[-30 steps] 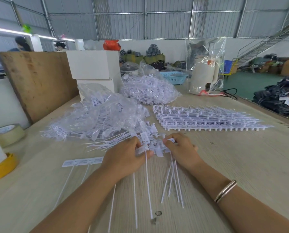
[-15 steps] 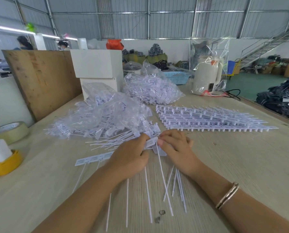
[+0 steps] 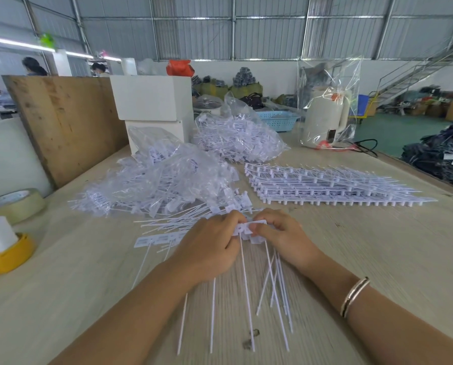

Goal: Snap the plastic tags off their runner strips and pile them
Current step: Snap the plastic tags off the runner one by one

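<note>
Dead centre of the table, both hands meet on one strip of tags (image 3: pixel 249 229). The left hand (image 3: pixel 209 248) has its fingers curled round the strip's left end, and the right hand (image 3: pixel 283 235) pinches the right end with thumb and fingers, so both are clamped on the same piece, knuckles almost touching. Thin white tails hang from it toward six o'clock.

Risks, as I judge them: twist too hard and a tail could snap instead of the joint. Those dangling tails cross each other at five o'clock, so a freed tag may drag its neighbours along. And the loose tags (image 3: pixel 183 219) lying at ten o'clock of the hands sit close enough to get swept aside by the left wrist.

Now the count, left to right. One tape roll (image 3: pixel 14 204) at nine o'clock. One short strip (image 3: pixel 157 239) flat beside the left hand. Two clear bags of tags: one (image 3: pixel 162 180) at eleven o'clock, one (image 3: pixel 236 138) at twelve. One stack of uncut runner strips (image 3: pixel 330 185) at two o'clock; its layers are too dense to count. One bracelet (image 3: pixel 354 296) on the right wrist.
</note>
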